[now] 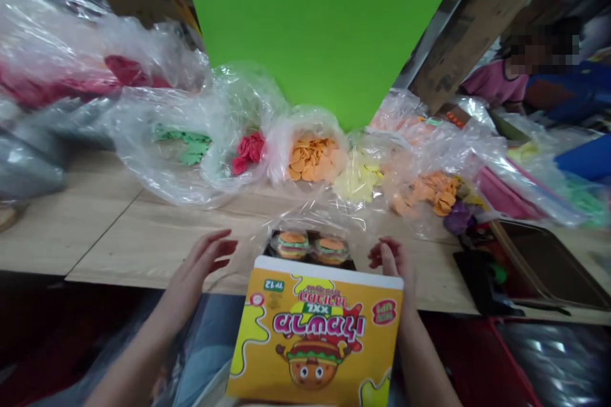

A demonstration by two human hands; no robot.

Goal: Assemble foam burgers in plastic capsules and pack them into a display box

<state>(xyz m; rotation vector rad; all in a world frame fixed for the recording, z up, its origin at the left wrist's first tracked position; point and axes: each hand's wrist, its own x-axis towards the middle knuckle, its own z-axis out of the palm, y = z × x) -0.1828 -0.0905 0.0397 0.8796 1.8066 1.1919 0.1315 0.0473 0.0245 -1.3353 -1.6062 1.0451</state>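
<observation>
As the left grip point(200, 267) spreads beside the yellow candy box point(315, 337), the right grip point(390, 259) curls at its edge.

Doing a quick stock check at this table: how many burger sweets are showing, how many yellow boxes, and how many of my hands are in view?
Burger-shaped sweets: 2 showing
Yellow printed box: 1
Hands, left hand and right hand: 2
Total: 5

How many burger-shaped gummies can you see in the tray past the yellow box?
2. One burger gummy sits on the left and another burger gummy on the right, side by side in a dark tray under clear plastic, just beyond the yellow box. More may be hidden behind the box.
</observation>
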